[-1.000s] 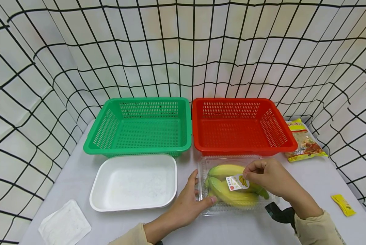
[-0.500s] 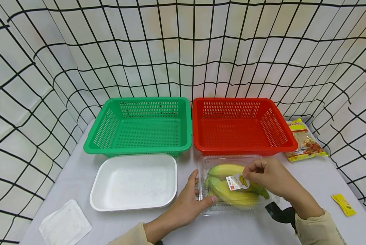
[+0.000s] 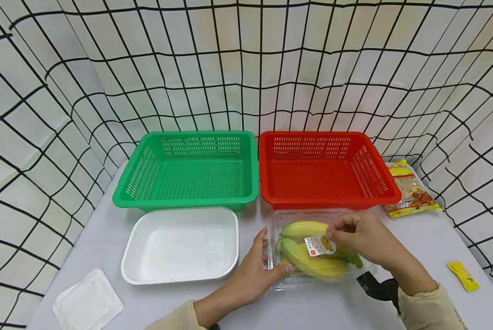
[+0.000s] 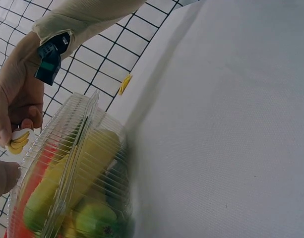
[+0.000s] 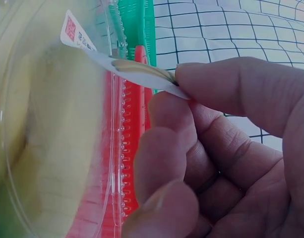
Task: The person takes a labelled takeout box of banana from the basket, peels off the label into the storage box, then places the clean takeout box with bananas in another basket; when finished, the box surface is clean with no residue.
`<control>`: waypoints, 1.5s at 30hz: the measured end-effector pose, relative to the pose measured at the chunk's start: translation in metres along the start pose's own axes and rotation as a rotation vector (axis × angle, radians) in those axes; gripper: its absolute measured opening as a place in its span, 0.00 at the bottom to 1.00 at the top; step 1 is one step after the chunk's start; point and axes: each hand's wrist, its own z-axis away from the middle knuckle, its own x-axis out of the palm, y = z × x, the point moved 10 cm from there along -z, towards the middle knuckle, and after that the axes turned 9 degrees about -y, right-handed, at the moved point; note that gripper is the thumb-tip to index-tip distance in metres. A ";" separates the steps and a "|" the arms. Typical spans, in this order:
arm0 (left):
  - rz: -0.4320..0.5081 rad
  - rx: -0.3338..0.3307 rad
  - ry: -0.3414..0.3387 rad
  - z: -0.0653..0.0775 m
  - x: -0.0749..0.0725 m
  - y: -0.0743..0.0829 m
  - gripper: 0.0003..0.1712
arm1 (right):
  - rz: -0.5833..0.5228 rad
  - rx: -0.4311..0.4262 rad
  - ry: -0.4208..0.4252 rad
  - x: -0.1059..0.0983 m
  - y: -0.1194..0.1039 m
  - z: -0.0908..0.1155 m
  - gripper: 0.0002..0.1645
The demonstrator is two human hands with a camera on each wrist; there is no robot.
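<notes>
A clear plastic clamshell box (image 3: 274, 229) holding bananas (image 3: 308, 262) lies at the right of centre in the head view. My left hand (image 3: 252, 276) steadies its left side, thumb over the lid's edge and fingers along the side wall. Above the lid, my right hand (image 3: 366, 240) pinches the edge of a white sticker (image 3: 318, 245) printed with bananas between thumb and index finger. From close up in the right wrist view, the sticker (image 5: 142, 74) is bent upward at the pinched end, while its far end lies against the lid.
Behind the box stands a red basket (image 3: 330, 201), beside a green basket (image 3: 188, 204). A white tray (image 3: 180, 245) sits left of my left hand. A white square packet (image 3: 88, 300), a food bag (image 3: 413, 190) and a small yellow packet (image 3: 462, 276) lie farther out.
</notes>
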 end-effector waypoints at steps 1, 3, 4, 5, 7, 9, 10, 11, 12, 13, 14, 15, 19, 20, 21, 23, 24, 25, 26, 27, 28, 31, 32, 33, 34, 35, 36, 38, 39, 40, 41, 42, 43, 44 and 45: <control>0.000 0.000 0.000 0.000 0.000 0.000 0.62 | -0.003 0.000 -0.001 0.000 0.000 0.000 0.06; 0.000 0.000 -0.001 0.000 0.000 0.000 0.62 | -0.007 -0.003 -0.002 0.000 0.000 0.000 0.06; 0.000 -0.001 -0.001 0.000 0.000 0.000 0.62 | -0.009 -0.006 -0.002 -0.001 -0.001 0.001 0.06; 0.000 -0.002 -0.001 0.000 0.000 0.000 0.62 | -0.011 -0.008 -0.002 -0.001 -0.001 0.001 0.06; -0.001 -0.004 -0.001 0.000 0.000 0.000 0.62 | -0.018 -0.015 -0.005 -0.001 -0.002 0.001 0.06; -0.001 -0.006 -0.002 0.000 0.000 0.000 0.62 | -0.024 -0.021 -0.008 -0.001 -0.002 0.001 0.05; -0.001 -0.006 -0.002 0.000 0.000 0.000 0.61 | -0.027 -0.024 -0.010 -0.001 -0.003 0.001 0.05; -0.001 -0.007 -0.002 0.000 0.000 0.000 0.61 | -0.031 -0.025 -0.012 -0.002 -0.003 0.001 0.05; -0.001 -0.007 -0.002 0.000 0.000 0.000 0.61 | -0.034 -0.027 -0.015 -0.001 -0.003 0.001 0.05; -0.001 -0.007 -0.002 0.000 0.000 0.000 0.62 | -0.039 -0.023 -0.016 -0.001 -0.003 0.001 0.05; 0.000 -0.007 -0.002 0.000 0.000 0.000 0.62 | -0.043 -0.023 -0.018 -0.001 -0.004 0.001 0.05; 0.000 -0.007 -0.003 0.000 0.000 0.000 0.62 | -0.045 -0.025 -0.019 -0.001 -0.004 0.000 0.05; -0.001 -0.011 -0.001 0.000 0.000 -0.001 0.62 | -0.058 -0.036 -0.025 -0.001 -0.006 -0.001 0.06; -0.002 -0.012 -0.001 0.000 0.000 -0.001 0.62 | -0.057 -0.045 -0.026 -0.001 -0.007 -0.001 0.06; -0.002 -0.012 -0.001 0.000 0.000 -0.001 0.62 | -0.057 -0.044 -0.024 -0.001 -0.007 -0.001 0.06; -0.001 -0.011 -0.002 0.000 0.000 -0.001 0.62 | -0.054 -0.052 -0.021 -0.001 -0.008 -0.001 0.06; 0.001 -0.010 -0.003 0.000 0.000 -0.001 0.62 | -0.055 -0.050 -0.020 0.000 -0.008 -0.002 0.06; 0.002 -0.010 -0.003 0.000 0.000 -0.001 0.62 | -0.055 -0.047 -0.017 0.000 -0.008 -0.002 0.06; 0.004 -0.008 -0.003 0.000 0.000 -0.001 0.61 | -0.055 -0.044 -0.014 0.000 -0.008 -0.002 0.05; 0.005 -0.007 -0.003 0.000 0.000 -0.001 0.61 | -0.059 -0.042 -0.013 0.001 -0.008 -0.003 0.05; 0.004 -0.007 -0.003 0.000 0.000 0.000 0.61 | -0.063 -0.052 -0.014 0.001 -0.010 -0.004 0.06; 0.003 -0.006 -0.001 0.000 0.000 0.000 0.61 | -0.084 -0.061 -0.016 0.004 -0.012 -0.006 0.06; 0.002 -0.005 0.000 0.000 0.000 0.000 0.61 | -0.088 -0.068 -0.017 0.005 -0.013 -0.007 0.06; 0.002 -0.005 -0.001 0.000 0.000 0.000 0.61 | -0.093 -0.069 -0.019 0.006 -0.014 -0.008 0.06; 0.002 -0.006 -0.001 0.001 0.000 0.000 0.61 | -0.097 -0.068 -0.020 0.007 -0.015 -0.009 0.07; 0.003 -0.006 -0.002 0.001 0.000 0.000 0.61 | -0.098 -0.058 -0.019 0.008 -0.015 -0.010 0.07; 0.004 -0.006 -0.004 0.001 0.000 0.000 0.61 | -0.098 -0.052 -0.021 0.009 -0.015 -0.011 0.07; 0.013 -0.004 -0.007 0.001 0.000 0.001 0.61 | -0.101 -0.052 -0.023 0.010 -0.017 -0.013 0.07; 0.018 -0.004 -0.009 0.001 0.001 0.001 0.61 | -0.105 -0.049 -0.024 0.011 -0.018 -0.014 0.07; 0.023 -0.003 -0.011 0.001 0.001 0.001 0.61 | -0.107 -0.054 -0.027 0.012 -0.020 -0.015 0.07; 0.030 -0.001 -0.015 0.000 0.001 0.001 0.61 | -0.109 -0.063 -0.029 0.012 -0.021 -0.015 0.07; 0.035 -0.001 -0.017 0.000 0.001 0.001 0.61 | -0.113 -0.069 -0.030 0.013 -0.023 -0.016 0.08; 0.039 -0.001 -0.020 0.000 0.001 0.001 0.60 | -0.117 -0.072 -0.031 0.013 -0.024 -0.017 0.08; 0.040 -0.002 -0.021 0.000 0.000 0.001 0.60 | -0.120 -0.075 -0.031 0.014 -0.025 -0.017 0.08; 0.039 -0.005 -0.021 0.000 -0.001 0.002 0.60 | -0.122 -0.077 -0.031 0.014 -0.025 -0.018 0.08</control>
